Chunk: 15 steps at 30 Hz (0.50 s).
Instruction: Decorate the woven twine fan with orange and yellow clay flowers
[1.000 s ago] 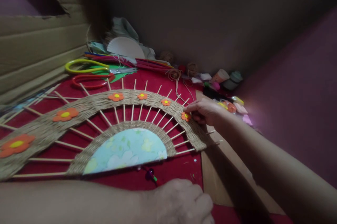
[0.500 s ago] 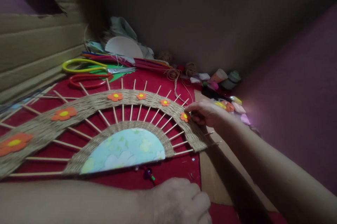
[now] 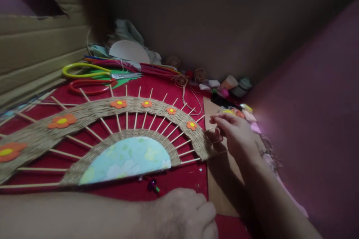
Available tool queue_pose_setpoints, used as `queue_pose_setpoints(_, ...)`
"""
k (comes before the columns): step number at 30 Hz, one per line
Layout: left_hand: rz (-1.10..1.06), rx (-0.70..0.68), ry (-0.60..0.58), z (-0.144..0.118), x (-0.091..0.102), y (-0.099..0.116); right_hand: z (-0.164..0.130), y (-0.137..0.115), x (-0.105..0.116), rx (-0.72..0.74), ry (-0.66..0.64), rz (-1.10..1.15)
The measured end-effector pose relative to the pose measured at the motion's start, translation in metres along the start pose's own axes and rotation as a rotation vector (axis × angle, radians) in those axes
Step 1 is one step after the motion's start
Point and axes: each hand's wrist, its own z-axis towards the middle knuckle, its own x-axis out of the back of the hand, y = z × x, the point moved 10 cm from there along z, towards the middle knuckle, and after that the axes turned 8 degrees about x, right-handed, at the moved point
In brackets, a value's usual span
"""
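Observation:
A half-round woven fan piece lies flat, with thin sticks fanning out through a twine band (image 3: 92, 113) and a pale blue floral half-disc (image 3: 131, 160) at its centre. Several orange foam flowers with yellow middles sit along the band; the rightmost flower (image 3: 192, 125) is near its right end. My right hand (image 3: 234, 132) hovers just right of that end, thumb and forefinger apart, nothing visible between them. Below the fan, my left hand (image 3: 187, 211) rests with fingers curled under, hiding whatever they may hold. By its knuckles lies a dark purple bead (image 3: 153, 184).
Scissors with yellow and red handles (image 3: 86, 70) lie behind the fan, near pipe cleaners (image 3: 159, 70) and twine balls (image 3: 199, 75). A cardboard sheet (image 3: 224, 194) lies under my right arm on the red surface (image 3: 232, 227). Small clay packets (image 3: 246, 115) line the right wall.
My right hand has come off the rightmost orange flower and moved right, its fingers parting. The flower stays on the band. My left hand keeps its curled pose; the view has shifted slightly.

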Motion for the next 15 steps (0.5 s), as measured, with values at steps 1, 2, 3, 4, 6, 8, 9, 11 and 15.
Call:
queue_pose_setpoints(1,0.017,0.006,0.010,0.000,-0.002,0.000,-0.005,-0.002,0.001,0.042,0.008,-0.031)
queue_pose_setpoints(2,0.027,0.009,0.032,-0.001,-0.004,-0.001,-0.010,-0.003,0.001,0.075,0.010,-0.079)
queue_pose_setpoints(3,0.035,0.011,0.069,-0.002,-0.005,-0.001,-0.013,-0.005,-0.001,0.112,0.005,-0.132)
queue_pose_setpoints(4,0.040,0.008,0.113,-0.002,-0.003,-0.001,-0.016,-0.008,-0.002,0.154,0.001,-0.188)
queue_pose_setpoints(6,0.020,-0.030,0.188,-0.004,0.003,0.002,-0.021,-0.017,-0.004,0.264,0.004,-0.287)
queue_pose_setpoints(8,0.009,-0.034,0.142,-0.002,0.007,0.003,-0.025,-0.029,-0.008,0.405,0.000,-0.367)
queue_pose_setpoints(9,0.021,0.026,0.030,0.001,0.003,-0.002,-0.028,-0.035,-0.012,0.481,-0.017,-0.398)
queue_pose_setpoints(11,0.007,0.049,-0.043,0.003,0.009,-0.004,-0.034,-0.045,-0.024,0.620,-0.098,-0.457)
queue_pose_setpoints(15,-0.003,0.008,-0.064,0.005,0.017,0.000,-0.043,-0.053,-0.048,0.795,-0.207,-0.581)
